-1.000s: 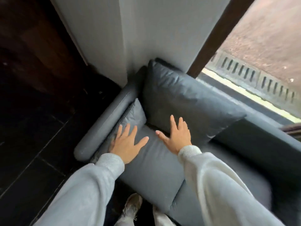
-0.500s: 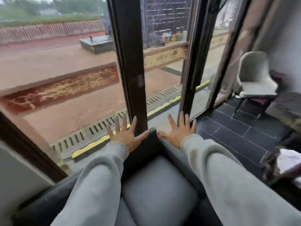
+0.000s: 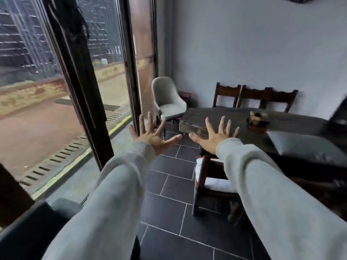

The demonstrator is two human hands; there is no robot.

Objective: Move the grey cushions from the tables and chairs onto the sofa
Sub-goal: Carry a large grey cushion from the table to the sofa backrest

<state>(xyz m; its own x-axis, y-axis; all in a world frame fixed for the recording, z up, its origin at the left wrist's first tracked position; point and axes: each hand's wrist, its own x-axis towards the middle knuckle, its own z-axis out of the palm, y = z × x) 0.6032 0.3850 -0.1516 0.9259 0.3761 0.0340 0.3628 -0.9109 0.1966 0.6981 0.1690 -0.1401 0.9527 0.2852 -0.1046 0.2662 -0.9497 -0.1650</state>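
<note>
a grey cushion (image 3: 306,148) lies flat on the near right end of a dark wooden table (image 3: 293,119), its long axis running left to right across the tabletop, its right end reaching toward the frame edge. it sits ahead and to the right of both hands, well apart from them. the right hand (image 3: 214,136) is the nearer one, raised in the air with fingers (image 3: 222,124) spread wide and holding nothing. the left hand (image 3: 153,136) floats farther to the left, toward the window (image 3: 56,91), also splayed and empty. judging by this, reaching the cushion calls for a turn and step rightward. a dark wooden chair (image 3: 212,181) with a pale seat pad stands below the right forearm, between the person and the table. the sofa (image 3: 37,218) shows only as a dark corner at lower left, on the side opposite the cushion.
</note>
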